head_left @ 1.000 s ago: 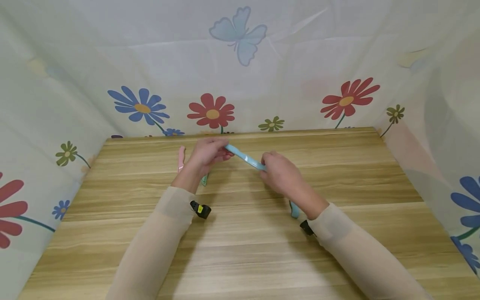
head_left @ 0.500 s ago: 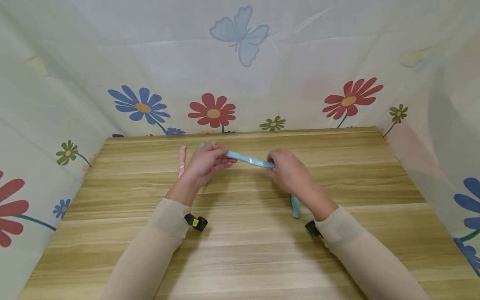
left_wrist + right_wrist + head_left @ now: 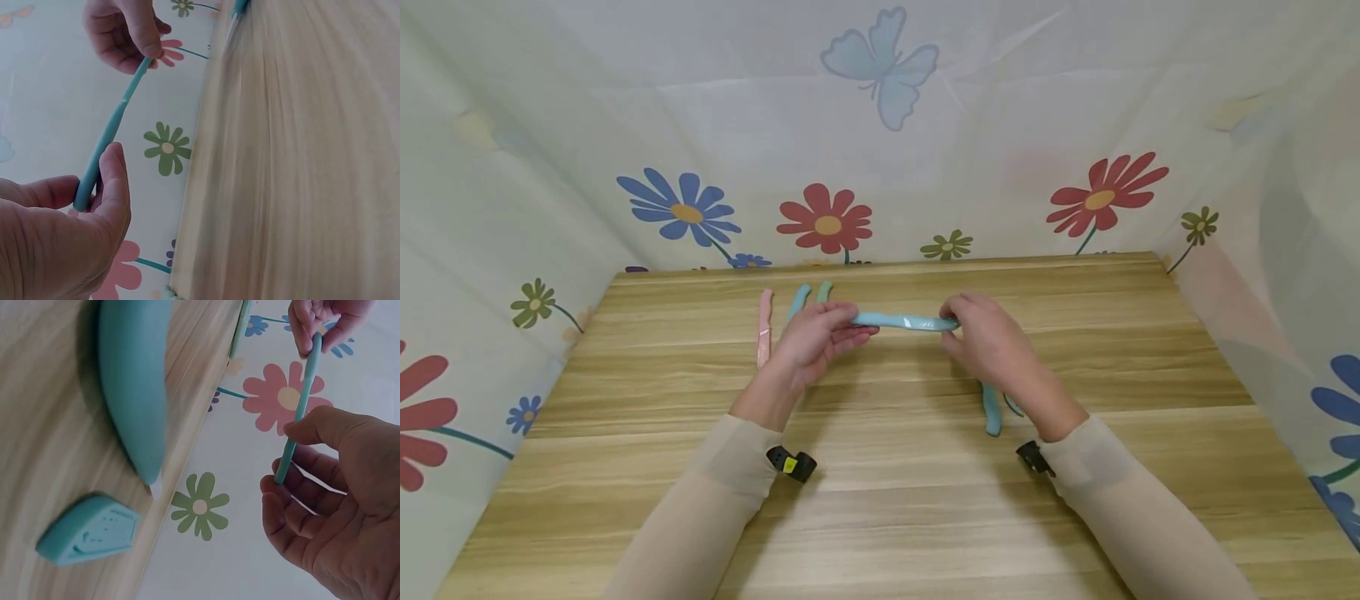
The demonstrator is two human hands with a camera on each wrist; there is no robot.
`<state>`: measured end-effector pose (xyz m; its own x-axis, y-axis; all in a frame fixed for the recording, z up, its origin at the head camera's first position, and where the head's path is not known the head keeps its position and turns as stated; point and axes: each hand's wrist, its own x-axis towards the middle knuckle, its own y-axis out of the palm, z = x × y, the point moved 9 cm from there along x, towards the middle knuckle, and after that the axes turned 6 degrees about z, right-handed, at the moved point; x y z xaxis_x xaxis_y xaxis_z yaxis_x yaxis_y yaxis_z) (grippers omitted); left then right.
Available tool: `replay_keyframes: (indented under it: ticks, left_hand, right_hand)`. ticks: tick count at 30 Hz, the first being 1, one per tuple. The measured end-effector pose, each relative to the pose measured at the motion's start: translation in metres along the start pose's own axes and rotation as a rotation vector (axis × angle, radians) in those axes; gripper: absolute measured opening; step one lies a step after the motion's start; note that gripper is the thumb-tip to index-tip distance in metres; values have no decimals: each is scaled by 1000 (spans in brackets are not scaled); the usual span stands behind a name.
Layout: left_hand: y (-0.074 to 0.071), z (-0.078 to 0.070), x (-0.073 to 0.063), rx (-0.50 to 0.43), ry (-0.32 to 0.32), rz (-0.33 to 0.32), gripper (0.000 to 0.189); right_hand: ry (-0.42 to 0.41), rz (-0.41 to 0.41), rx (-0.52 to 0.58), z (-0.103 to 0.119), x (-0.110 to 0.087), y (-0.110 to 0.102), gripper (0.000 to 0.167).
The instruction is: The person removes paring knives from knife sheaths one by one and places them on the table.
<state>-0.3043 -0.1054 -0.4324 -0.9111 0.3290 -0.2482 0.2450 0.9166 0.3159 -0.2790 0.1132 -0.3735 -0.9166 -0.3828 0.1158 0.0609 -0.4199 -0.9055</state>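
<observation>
Raised above the table, a light blue knife lies nearly level between my two hands. My left hand pinches its handle end between thumb and fingers. The other end is pinched by my right hand; in the right wrist view its fingertips are curled about the thin part. On the table beneath the right forearm lies another blue knife, with a small whitish bit of blade showing. A small blue piece with a dotted pattern sits beside it, its kind unclear.
Behind and left of the left hand lie a pink knife, a blue handle and a green handle, the last two partly hidden. The wooden table ends at a flower-print curtain.
The held knife has swung from slanting to nearly level, as my left hand came down slightly and the right hand shifted right. The blue and green handles behind the left hand have come into view.
</observation>
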Motion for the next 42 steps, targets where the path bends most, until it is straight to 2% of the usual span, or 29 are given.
replay_keyframes:
  ticks: [4,10,22,28,36,42]
  left_hand:
    - [1,5,-2,-27,-15,3,24]
    - [3,9,-3,-70,-4,-5,18]
    - [2,15,-6,-79,-6,-14,27]
    - [1,15,-7,-84,3,-3,36]
    - [0,16,-10,-97,3,-7,26]
    - [0,16,-9,-89,12,2,31]
  right_hand:
    - [-42,-10,-3,0,-2,-1,21]
    - [-72,-19,-1,-2,-5,-4,23]
    - [-142,-52,31,-4,-9,-5,22]
    - [-162,-39,59,-5,-11,-4,22]
    - [-191,-16,70,-4,-11,-3,23]
    - [-199,-19,55,-3,-12,-4,23]
